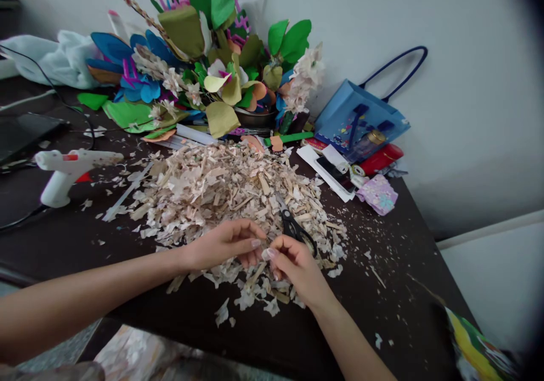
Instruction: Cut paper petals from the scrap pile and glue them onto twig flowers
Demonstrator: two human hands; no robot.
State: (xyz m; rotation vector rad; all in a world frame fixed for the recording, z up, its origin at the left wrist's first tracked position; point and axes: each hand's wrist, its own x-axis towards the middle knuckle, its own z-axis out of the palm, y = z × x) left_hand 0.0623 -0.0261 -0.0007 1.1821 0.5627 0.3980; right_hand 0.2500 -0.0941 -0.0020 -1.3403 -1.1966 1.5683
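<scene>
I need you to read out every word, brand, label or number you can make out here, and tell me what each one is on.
No text can be read.
Blue bag: small coloured marks, too small to make out.
Green and yellow packet at lower right: printing too blurred to read.
Glue gun: no legible marking.
Scissors: no legible marking.

Blue bag (338,111), pale blue cloth (70,58)

No readable text, labels, brands, numbers or signs on anything.
</scene>
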